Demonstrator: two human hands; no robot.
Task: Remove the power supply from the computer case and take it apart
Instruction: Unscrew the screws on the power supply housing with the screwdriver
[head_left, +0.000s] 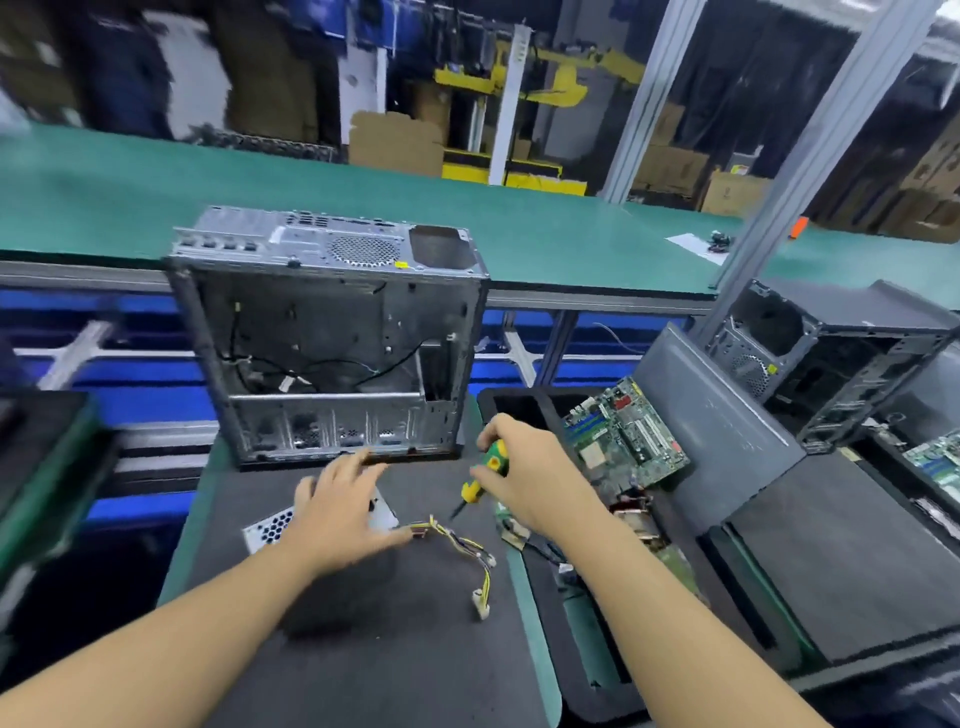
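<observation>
— Where is the power supply (266, 530)?

— Out of the case, lying flat on the dark tabletop (374, 649) near the front. It is a silver box; its honeycomb vent shows at the left end. Its wire bundle (470, 553), yellow and black with white plugs, trails off to the right across the mat.

— And the left grip (337, 512)?

— Spread wide over the top of the box, fingers straight and holding nothing. The hand is blurred, so I cannot tell whether the palm actually presses on the metal.

— The right grip (524, 478)?

— Closed round a screwdriver (491, 465) with a green and yellow handle. The shaft slants down to the left, its tip just above the mat near the start of the wires.

— What about the computer case (332, 338)?

— Just behind both hands, standing on the same tabletop with its open side facing the person. Inside are a few loose black cables against the back wall.

— Anything to the right?

— A black tray (519, 402) holding a green motherboard (628, 436), with more boards lying nearer the forearm. A grey side panel (717, 426) leans beyond it, and a second open case (831, 364) stands further right. A long green bench (260, 182) runs across behind everything.
</observation>
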